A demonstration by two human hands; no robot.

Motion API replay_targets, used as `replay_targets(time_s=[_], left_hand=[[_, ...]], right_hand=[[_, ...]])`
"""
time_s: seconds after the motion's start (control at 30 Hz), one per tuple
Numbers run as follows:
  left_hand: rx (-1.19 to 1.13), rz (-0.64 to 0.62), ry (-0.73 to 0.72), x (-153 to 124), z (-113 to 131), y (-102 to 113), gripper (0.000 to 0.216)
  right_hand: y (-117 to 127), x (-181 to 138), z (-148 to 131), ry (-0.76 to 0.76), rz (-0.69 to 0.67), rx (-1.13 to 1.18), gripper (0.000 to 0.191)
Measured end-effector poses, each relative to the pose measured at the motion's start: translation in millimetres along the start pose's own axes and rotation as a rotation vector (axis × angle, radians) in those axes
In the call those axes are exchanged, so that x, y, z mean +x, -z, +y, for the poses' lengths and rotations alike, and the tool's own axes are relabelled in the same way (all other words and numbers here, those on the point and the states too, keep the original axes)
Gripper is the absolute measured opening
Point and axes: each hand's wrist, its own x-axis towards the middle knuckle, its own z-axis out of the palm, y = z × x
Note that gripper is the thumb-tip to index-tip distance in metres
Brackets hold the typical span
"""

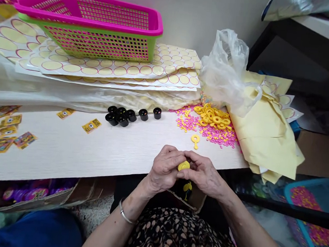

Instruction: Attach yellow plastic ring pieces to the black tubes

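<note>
My left hand [164, 169] and my right hand [203, 174] meet just past the table's near edge, fingers closed together around a small yellow round cap [184, 165]. Below the hands, in a cardboard box [193, 203] on my lap, lie black and yellow pieces. On the table in front lies a single yellow ring piece [195, 139]. Farther back sits a heap of yellow rings [212, 117] on a spread of small pink beads [209, 133]. A cluster of small black cups [124, 116] stands to the left of the beads.
A pink and green basket [89, 21] rests on stacked sticker sheets [114, 67] at the back. A clear plastic bag [227, 69] and yellow paper [267, 132] lie right. Small printed cards [5, 132] are scattered left. A blue basket [314, 221] with beads sits low right.
</note>
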Motion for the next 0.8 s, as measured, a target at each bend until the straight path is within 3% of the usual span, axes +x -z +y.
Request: replay_targets(time_s=[0.13, 0.27, 0.4, 0.5, 0.8], left_hand=[[0.084, -0.011, -0.113, -2.8, 24.1, 8.2, 0.014], [0.064, -0.009, -0.179, -16.5, 38.1, 6.5, 0.026], [-0.028, -0.126, -0.018, -45.3, 38.4, -6.1, 0.020], [-0.056, -0.204, 0.157, -63.4, 38.5, -14.0, 0.012], [-0.098, -0.212, 0.197, -53.7, 51.1, -18.0, 0.014]], right_hand=[[-7.9, -20.1, -15.7, -0.069, -0.061, 0.177, 0.044], [-23.4, -35.4, -3.9, -0.094, 0.046, 0.278, 0.039], [-38.5, -51.7, 43.1, -0.188, 0.210, 0.485, 0.034], [-43.2, -64.1, 68.1, -0.307, 0.107, 0.626, 0.035], [-36.7, -69.5, 60.4, -0.134, 0.161, 0.603, 0.041]])
